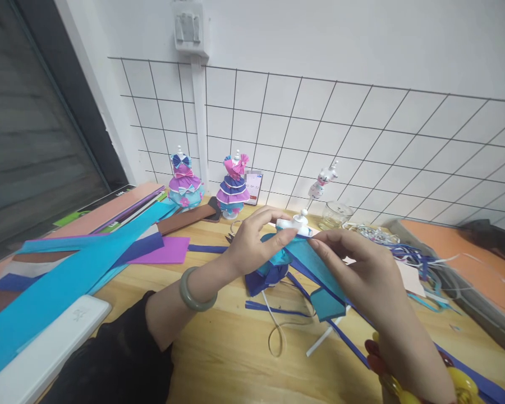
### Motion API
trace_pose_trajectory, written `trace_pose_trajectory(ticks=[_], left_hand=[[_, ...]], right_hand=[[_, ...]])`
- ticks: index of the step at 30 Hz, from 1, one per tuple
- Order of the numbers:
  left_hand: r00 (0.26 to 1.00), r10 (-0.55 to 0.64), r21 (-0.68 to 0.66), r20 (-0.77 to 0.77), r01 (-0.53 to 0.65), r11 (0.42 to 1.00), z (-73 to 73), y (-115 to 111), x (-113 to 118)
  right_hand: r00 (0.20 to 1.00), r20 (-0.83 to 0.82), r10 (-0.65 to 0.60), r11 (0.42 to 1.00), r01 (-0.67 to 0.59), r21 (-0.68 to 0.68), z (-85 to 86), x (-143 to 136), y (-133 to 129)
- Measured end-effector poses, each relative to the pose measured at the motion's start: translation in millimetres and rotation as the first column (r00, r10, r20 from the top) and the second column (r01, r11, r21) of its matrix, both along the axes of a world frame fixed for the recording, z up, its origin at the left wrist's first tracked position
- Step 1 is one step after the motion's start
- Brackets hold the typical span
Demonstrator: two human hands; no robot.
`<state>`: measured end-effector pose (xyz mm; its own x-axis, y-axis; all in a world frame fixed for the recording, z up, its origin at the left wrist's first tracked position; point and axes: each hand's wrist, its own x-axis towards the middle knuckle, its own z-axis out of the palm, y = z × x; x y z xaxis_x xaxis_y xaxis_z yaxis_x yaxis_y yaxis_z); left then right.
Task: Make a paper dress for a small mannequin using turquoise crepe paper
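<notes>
Fingers (330, 259) are closed on both sides: a teal strip (317, 266) is pinched at its upper blue edge by the right hand (366, 272), thumb against forefinger, and a white piece (297, 228) is gripped by the left hand (252, 238); whether that is a roll or a base cannot be told. Largest first: the wooden tabletop (219, 348) is overlaid at left by long bright-blue sheets (54, 286), with a flat white case (50, 345) set next to them. Toward the wall, two dressed figures (234, 188) are stood up; a plainer white figure (323, 182) is seen tilted right, beyond the fingertips, near a glass (335, 213). A crumpled blue bundle (267, 279) is left below the left hand. The strip's long axis is slanted from the fingertips down and rightward, toward the wearer, so the right hand is nearer most of its length. Relative to the fingers, its upper end is held right at the tips, its folded lower end is placed below, left of the right palm. Smallest: a narrow white ribbon (320, 341) is dropped just below that end
</notes>
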<state>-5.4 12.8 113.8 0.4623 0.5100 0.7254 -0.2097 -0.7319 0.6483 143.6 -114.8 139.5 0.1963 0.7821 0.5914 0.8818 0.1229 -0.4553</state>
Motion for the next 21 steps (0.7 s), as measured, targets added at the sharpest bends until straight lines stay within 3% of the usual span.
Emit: trace_pose_trajectory(ticks=[5, 9, 21], left_hand=[[0.997, -0.080, -0.098, -0.005, 0.079, 0.992, 1.6, 4, -1], [0.995, -0.102, -0.096, 0.005, 0.102, 0.990, 1.1, 4, 0], [0.996, -0.081, -0.020, -0.034, 0.080, 0.997, -0.9, 6, 1]], right_hand=[[0.996, -0.086, 0.010, 1.000, -0.011, -0.018, -0.7, 3, 3], [0.992, -0.123, 0.026, 1.000, -0.027, -0.010, -2.6, 7, 6], [0.997, 0.031, 0.068, 0.997, -0.069, 0.041, -2.8, 13, 5]])
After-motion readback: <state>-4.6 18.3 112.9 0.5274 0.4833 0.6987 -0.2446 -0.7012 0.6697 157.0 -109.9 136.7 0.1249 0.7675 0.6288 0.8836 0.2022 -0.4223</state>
